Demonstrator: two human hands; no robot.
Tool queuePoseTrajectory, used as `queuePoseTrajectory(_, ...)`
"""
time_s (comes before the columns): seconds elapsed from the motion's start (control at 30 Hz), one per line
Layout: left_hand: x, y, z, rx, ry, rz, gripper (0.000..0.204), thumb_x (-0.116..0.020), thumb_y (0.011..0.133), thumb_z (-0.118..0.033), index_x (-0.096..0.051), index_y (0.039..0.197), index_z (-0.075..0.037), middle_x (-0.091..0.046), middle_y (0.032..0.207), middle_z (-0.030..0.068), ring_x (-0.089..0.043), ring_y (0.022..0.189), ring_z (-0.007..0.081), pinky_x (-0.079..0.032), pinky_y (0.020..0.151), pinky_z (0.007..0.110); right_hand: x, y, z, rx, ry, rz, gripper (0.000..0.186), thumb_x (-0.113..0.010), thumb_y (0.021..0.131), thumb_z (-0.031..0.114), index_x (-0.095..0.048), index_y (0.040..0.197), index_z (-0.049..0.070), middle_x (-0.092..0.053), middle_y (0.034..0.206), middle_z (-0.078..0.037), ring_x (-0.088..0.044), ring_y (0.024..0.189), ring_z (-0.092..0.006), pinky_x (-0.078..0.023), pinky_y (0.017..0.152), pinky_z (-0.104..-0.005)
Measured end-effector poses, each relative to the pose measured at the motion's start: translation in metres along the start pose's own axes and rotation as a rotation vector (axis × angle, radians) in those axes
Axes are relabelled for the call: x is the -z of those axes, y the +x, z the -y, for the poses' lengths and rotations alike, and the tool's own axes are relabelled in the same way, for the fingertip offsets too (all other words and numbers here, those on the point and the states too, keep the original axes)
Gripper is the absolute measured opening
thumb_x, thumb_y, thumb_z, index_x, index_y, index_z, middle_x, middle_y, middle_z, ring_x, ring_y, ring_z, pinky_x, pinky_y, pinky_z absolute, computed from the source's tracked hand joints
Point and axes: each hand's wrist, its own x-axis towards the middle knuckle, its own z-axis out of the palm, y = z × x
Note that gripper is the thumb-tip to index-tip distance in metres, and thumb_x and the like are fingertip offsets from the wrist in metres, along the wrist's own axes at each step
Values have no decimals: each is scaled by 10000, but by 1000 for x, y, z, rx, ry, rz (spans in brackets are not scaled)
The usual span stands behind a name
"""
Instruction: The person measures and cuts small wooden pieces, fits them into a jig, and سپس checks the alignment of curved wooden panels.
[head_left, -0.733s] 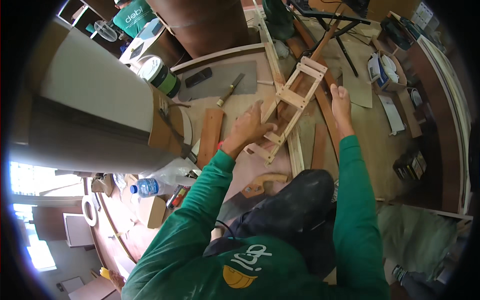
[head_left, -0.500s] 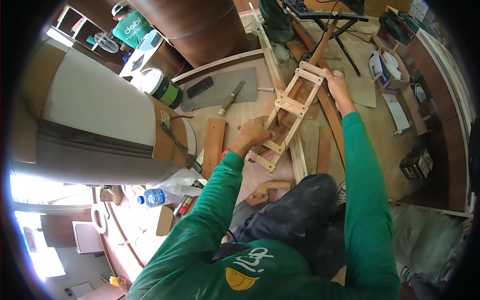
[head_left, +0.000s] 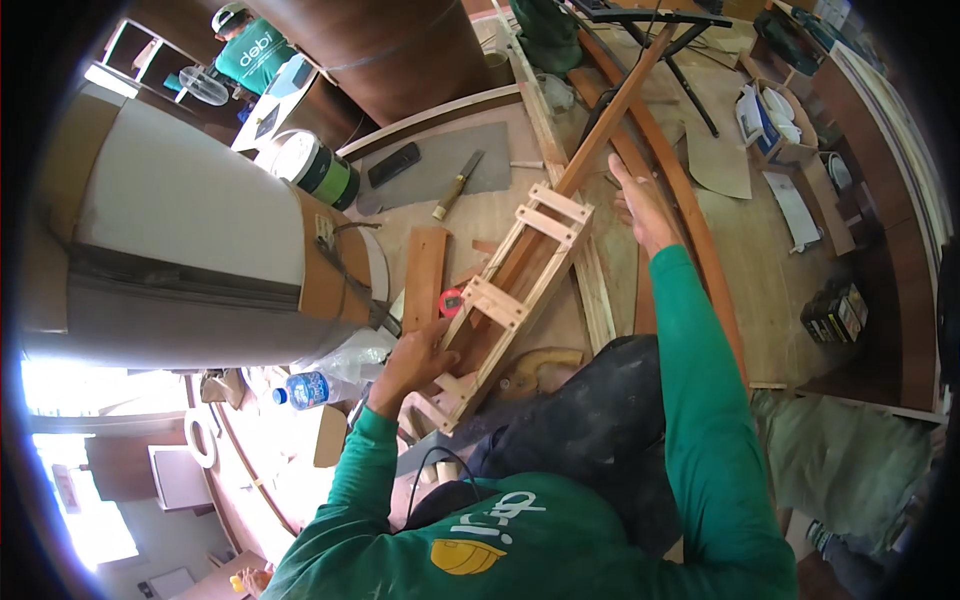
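Observation:
My left hand [head_left: 410, 365] grips the lower end of a pale wooden ladder-like frame [head_left: 497, 303], its cross slats fixed with dark dots that look like screws. Inside the frame's length runs a long reddish-brown wooden strip [head_left: 622, 105], slanting up to a black folding stand [head_left: 650, 18]. My right hand [head_left: 642, 205] is off the frame, to its right, fingers stretched and holding nothing. Beside the frame, left of its middle slat, lies a red tape measure [head_left: 451, 302]. A curved wooden tool handle [head_left: 540, 370] shows by my knee, partly hidden.
A brown board [head_left: 426, 275], a chisel-like tool [head_left: 458, 186] and a black phone [head_left: 394, 165] lie left. A paint bucket [head_left: 330, 172] and wrapped sheets [head_left: 200, 210] stand beyond. Long brown strips [head_left: 690, 270] lie right, near an open box [head_left: 780, 125]. Another person [head_left: 253, 50] is far left.
The frame has come down and left toward me, exposing more of the brown strip. My left hand moved with it; my right hand let go of its upper end and opened.

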Motion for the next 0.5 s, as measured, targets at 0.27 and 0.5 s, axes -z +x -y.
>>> queuePoseTrajectory(0.27,8,-86,40,72,-39,19,545,-798,825,-233,-658,1332,-89,-717,976,224,-705,893,409,-545,804,489,-61,1,-14,-141,185,288,1309,-772,674,861,-297,1633,106,-434,1536,-236,-454,1396,-424,-406,1081,-643)
queuePoseTrajectory(0.5,12,-132,44,89,82,-3,519,-796,825,-218,-654,1289,-32,-702,1078,239,-682,1014,423,-532,857,495,-112,4,-24,-55,91,92,866,-858,778,558,-625,1335,-62,-643,1338,-226,-596,1271,-319,-492,1006,-450)
